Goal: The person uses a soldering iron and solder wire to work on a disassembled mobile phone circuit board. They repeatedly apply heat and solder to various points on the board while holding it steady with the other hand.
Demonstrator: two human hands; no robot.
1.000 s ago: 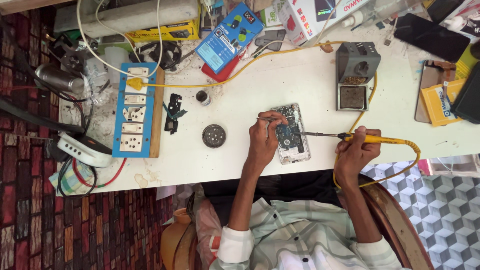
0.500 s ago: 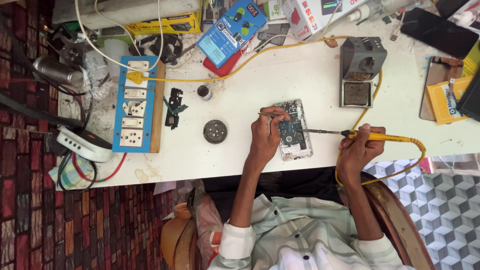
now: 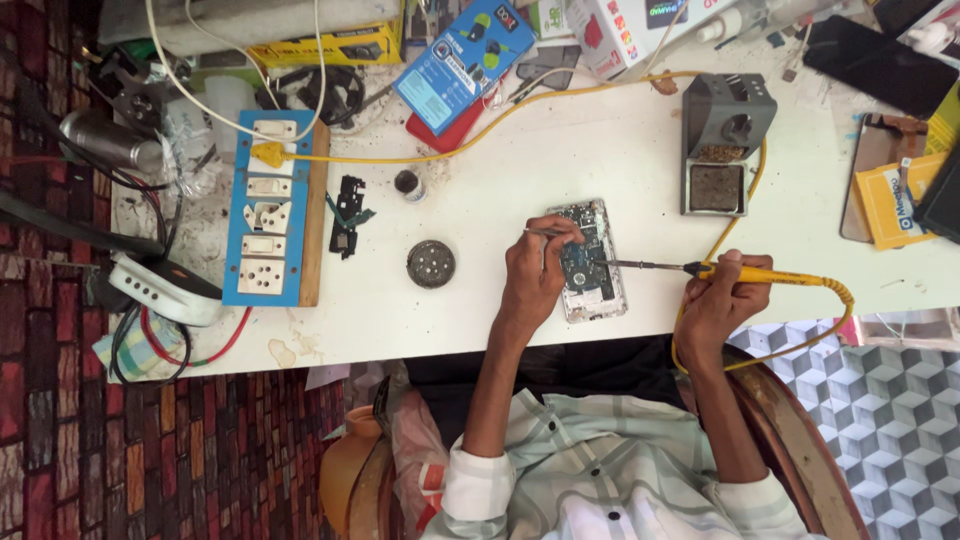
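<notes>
Solder work fills the middle of the white table (image 3: 500,160). The right hand (image 3: 722,300) is closed around a yellow-handled soldering iron (image 3: 740,272), its thin metal tip reaching left onto the opened silver phone with its circuit board bared (image 3: 592,262). The left hand (image 3: 535,275) rests on that phone, fingers pinched on slim metal tweezers (image 3: 543,232) just above the tip. To my eye the risk is closeness: the hot tip sits right beside the left fingers, and a slip could burn them or bridge neighbouring contacts. The yellow cable (image 3: 845,310) looping behind the right wrist could also snag and jerk the iron.
</notes>
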